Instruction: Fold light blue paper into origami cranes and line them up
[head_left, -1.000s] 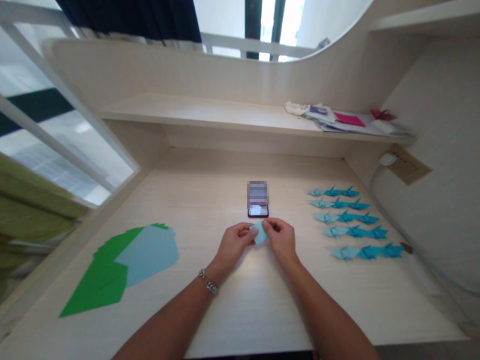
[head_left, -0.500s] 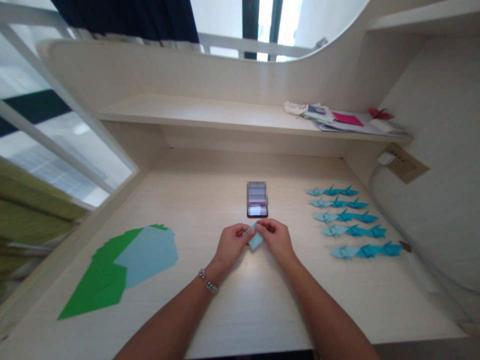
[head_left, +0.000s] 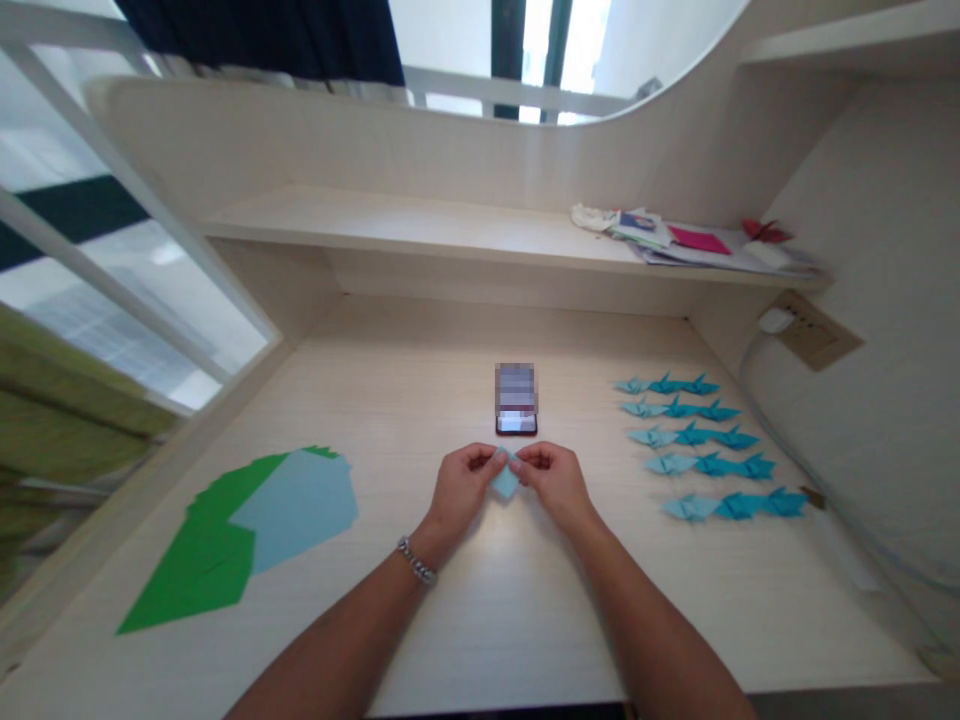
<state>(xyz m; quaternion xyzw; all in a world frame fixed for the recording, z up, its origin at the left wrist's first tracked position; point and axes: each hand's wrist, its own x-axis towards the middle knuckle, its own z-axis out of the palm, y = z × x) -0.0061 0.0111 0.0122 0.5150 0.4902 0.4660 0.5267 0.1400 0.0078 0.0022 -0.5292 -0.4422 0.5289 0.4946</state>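
Note:
A small folded piece of light blue paper (head_left: 505, 483) is pinched between both my hands just above the pale wooden desk (head_left: 480, 600). My left hand (head_left: 463, 487), with a metal bracelet on its wrist, grips the paper's left side with closed fingers. My right hand (head_left: 553, 483) pinches the top right of the paper, fingers closed too. The two thumbs nearly meet over the paper's top corner. A phone (head_left: 516, 402) lies on the desk just beyond my hands.
Rows of folded blue paper cranes (head_left: 701, 444) lie on the right of the desk. A fanned stack of green and light blue paper sheets (head_left: 247, 530) lies on the left. The shelf (head_left: 420, 228) behind holds papers and a red crane (head_left: 765, 231). A wall socket (head_left: 806, 330) with a cable is at right.
My hands have drawn closer together over the paper. Less of the paper shows than a second ago, and it now points down between my fingers.

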